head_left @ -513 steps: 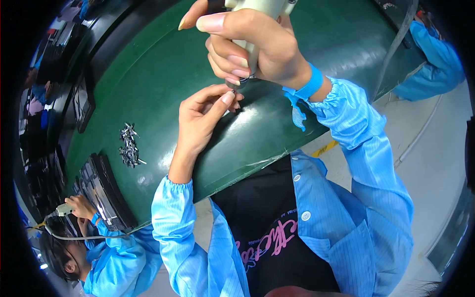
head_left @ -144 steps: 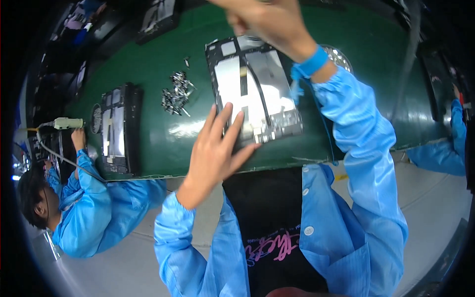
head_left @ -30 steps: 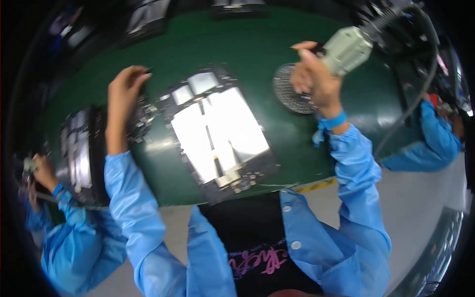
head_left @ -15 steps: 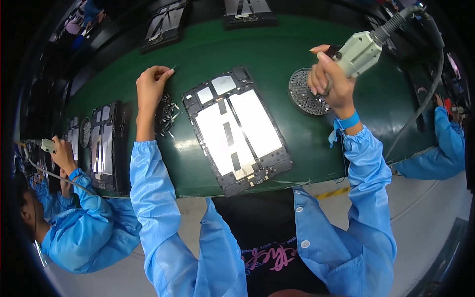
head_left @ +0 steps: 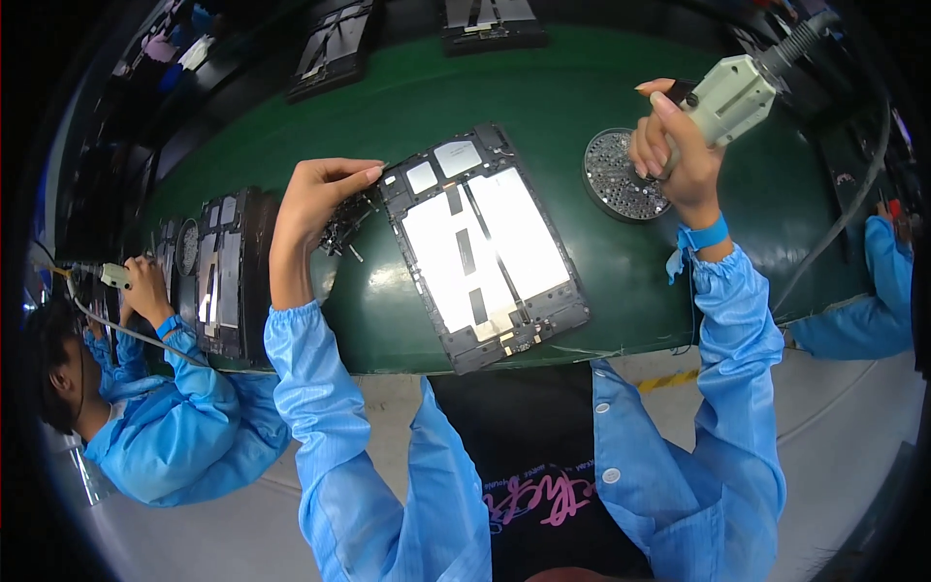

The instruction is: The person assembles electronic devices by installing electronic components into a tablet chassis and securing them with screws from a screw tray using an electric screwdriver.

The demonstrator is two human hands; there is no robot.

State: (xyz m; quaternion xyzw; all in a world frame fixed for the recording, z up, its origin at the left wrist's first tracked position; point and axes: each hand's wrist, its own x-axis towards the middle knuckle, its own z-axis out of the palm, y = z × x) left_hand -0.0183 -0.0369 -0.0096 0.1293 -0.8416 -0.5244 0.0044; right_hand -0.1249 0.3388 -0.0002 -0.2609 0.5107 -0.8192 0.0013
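Observation:
An opened tablet [head_left: 531, 238] with silver battery plates and a black frame lies slightly turned on the green table in front of me. My left hand [head_left: 315, 199] is closed in a pinch at its far left corner, on a small dark part that the fingertips mostly hide. Under that wrist is a heap of small black and silver parts [head_left: 341, 238]. My right hand [head_left: 684, 160] grips a pale green electric screwdriver [head_left: 732, 102]. The screwdriver's lower end, hidden by my fingers, is over a round screw tray [head_left: 606, 175] with many holes.
More opened tablets lie at the table's far side [head_left: 335, 48] and at the left [head_left: 221, 276]. A co-worker in blue [head_left: 184, 427] sits at the left holding a similar tool; another blue sleeve [head_left: 853, 310] shows at the right. A grey cable [head_left: 844, 223] hangs near my right arm.
My left hand has moved right and nearer, from above the heap to the tablet's corner, with the small part. My right hand still holds the screwdriver over the tray. The whole view has shifted slightly.

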